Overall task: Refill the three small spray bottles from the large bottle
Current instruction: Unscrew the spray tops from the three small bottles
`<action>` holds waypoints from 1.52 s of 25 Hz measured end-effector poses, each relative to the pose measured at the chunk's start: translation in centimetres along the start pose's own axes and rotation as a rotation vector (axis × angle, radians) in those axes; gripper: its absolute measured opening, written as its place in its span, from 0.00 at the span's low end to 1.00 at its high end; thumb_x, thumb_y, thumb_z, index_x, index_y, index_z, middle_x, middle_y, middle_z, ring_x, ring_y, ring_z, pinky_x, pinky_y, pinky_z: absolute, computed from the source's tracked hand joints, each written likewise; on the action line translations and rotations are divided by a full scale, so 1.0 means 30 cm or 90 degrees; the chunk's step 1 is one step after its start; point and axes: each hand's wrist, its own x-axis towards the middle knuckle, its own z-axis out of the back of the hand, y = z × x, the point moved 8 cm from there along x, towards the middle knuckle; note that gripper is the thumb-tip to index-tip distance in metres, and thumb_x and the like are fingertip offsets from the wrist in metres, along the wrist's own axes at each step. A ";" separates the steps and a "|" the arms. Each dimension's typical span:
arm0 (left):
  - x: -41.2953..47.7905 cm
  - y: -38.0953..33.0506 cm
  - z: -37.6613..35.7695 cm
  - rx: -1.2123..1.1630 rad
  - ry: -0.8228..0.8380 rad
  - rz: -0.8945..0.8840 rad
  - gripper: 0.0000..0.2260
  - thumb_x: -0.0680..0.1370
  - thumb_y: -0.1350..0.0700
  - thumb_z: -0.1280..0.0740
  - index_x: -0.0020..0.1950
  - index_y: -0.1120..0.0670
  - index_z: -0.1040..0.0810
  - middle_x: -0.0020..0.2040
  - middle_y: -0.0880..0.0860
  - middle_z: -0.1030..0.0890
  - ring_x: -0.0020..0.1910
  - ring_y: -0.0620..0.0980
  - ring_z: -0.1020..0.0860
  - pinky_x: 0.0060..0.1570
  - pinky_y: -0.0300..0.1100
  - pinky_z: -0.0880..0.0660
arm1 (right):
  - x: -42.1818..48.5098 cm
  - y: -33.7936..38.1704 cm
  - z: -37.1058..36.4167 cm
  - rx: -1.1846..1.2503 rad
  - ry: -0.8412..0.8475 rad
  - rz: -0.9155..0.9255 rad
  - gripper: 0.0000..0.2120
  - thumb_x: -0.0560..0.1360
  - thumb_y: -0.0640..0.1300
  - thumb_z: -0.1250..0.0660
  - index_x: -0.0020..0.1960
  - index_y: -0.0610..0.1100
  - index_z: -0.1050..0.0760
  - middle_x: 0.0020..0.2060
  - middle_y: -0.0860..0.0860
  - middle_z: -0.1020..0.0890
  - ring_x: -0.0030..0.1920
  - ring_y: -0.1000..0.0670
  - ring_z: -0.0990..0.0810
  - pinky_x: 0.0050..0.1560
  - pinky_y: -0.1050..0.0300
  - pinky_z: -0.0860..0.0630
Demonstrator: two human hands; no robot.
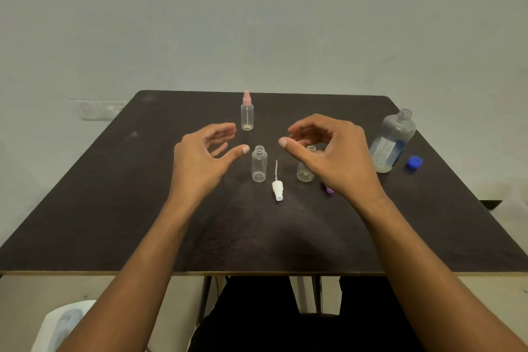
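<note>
Two of the three small bottles stand open on the dark bench [114, 194], so the task looks to be at the uncapping step, with no pouring begun. The middle bottle [259, 164] is upright, clear and apparently empty, and its white sprayer [277, 187] lies on the bench just beside it. The right bottle [305, 170] is also upright and open. It is partly hidden behind the right grip [328, 151], and a purple sprayer [328, 188] peeps out below that grip. The pink bottle [247, 114] stands further back with its top on.

Both grips hover over the bench, wide and loosely curled, holding nothing. The left grip [205, 157] sits just left of the middle bottle, thumb tip near its neck but apart from it. The pink bottle stands beyond the gap between the two grips. Whether the right grip touches the bottle behind it cannot be told.

The large bottle [393, 141] stands at the right edge of the bench, well apart from the right grip. It is open, with a little liquid at its base, and its blue cap [415, 163] lies beside it.

Likely next: reach forward, hold the pink bottle steady and twist off its top, or else lift the large bottle and tip it slowly into a narrow neck.
</note>
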 end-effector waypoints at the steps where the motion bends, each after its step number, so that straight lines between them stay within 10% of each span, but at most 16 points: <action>1: 0.007 -0.004 0.006 0.005 -0.004 -0.001 0.23 0.71 0.50 0.17 0.65 0.50 0.15 0.56 0.42 0.13 0.56 0.34 0.16 0.58 0.29 0.22 | 0.015 0.005 -0.003 -0.004 0.007 0.000 0.12 0.74 0.55 0.21 0.52 0.49 0.14 0.43 0.60 0.13 0.45 0.65 0.14 0.47 0.75 0.22; 7: 0.216 0.012 0.018 0.109 -0.049 -0.057 0.19 0.75 0.50 0.19 0.64 0.52 0.14 0.55 0.44 0.13 0.54 0.36 0.16 0.55 0.25 0.23 | 0.249 -0.028 -0.040 -0.034 0.034 -0.004 0.12 0.74 0.54 0.21 0.52 0.48 0.14 0.41 0.55 0.12 0.43 0.58 0.13 0.46 0.72 0.21; 13: 0.457 0.192 -0.163 0.175 0.044 0.020 0.29 0.73 0.48 0.18 0.70 0.57 0.20 0.63 0.53 0.15 0.58 0.47 0.16 0.65 0.43 0.21 | 0.541 -0.123 -0.208 -0.115 0.120 -0.022 0.17 0.74 0.53 0.20 0.56 0.44 0.14 0.45 0.48 0.12 0.43 0.51 0.12 0.53 0.53 0.14; 20: 0.577 0.308 -0.281 0.142 0.087 0.043 0.33 0.70 0.44 0.17 0.70 0.56 0.21 0.63 0.52 0.15 0.60 0.47 0.16 0.60 0.37 0.22 | 0.727 -0.215 -0.423 -0.206 0.229 -0.012 0.18 0.75 0.54 0.21 0.57 0.42 0.15 0.45 0.48 0.11 0.36 0.53 0.13 0.46 0.64 0.18; 31: 0.581 0.294 -0.255 0.150 0.074 0.018 0.20 0.71 0.50 0.17 0.59 0.55 0.13 0.47 0.48 0.13 0.48 0.44 0.14 0.56 0.39 0.17 | 0.744 -0.169 -0.536 -0.296 0.278 0.057 0.08 0.74 0.43 0.22 0.51 0.40 0.13 0.45 0.46 0.12 0.46 0.49 0.15 0.50 0.54 0.17; 38: 0.470 0.116 -0.072 0.142 -0.047 -0.026 0.26 0.69 0.43 0.17 0.62 0.54 0.14 0.50 0.49 0.12 0.47 0.39 0.15 0.50 0.26 0.22 | 0.701 0.031 -0.429 -0.254 0.282 0.114 0.14 0.75 0.54 0.22 0.47 0.42 0.13 0.34 0.48 0.13 0.35 0.53 0.13 0.43 0.62 0.18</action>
